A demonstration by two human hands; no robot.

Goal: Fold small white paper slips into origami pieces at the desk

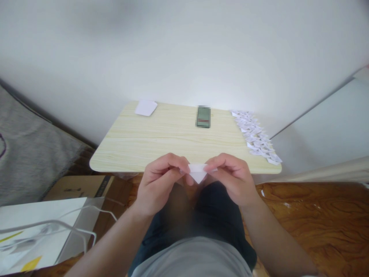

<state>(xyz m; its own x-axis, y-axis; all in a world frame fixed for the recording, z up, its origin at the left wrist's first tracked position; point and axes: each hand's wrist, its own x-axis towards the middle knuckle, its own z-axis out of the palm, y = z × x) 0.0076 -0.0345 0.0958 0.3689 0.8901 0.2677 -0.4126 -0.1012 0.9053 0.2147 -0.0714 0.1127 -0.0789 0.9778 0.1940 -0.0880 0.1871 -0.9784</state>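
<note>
Between my two hands is a small white piece of paper (198, 174), folded to a downward-pointing triangle with a straight band along its top. My left hand (163, 179) pinches its left end between thumb and fingers. At the right end, my right hand (230, 175) grips it the same way. Both hands are held just off the table's near edge, above my lap. Many folded white paper pieces (255, 134) lie in a dense row along the table's right side. A stack of white paper (146, 108) rests at the back left corner.
The pale wood-grain table (161, 136) stands against a white wall (184, 50). A phone-like, pixelated object (203, 117) lies at its back middle. To the lower left are a cardboard box (77, 186) and a white bag (37, 215) with cord handles. Paper scraps (286, 205) dot the wooden floor.
</note>
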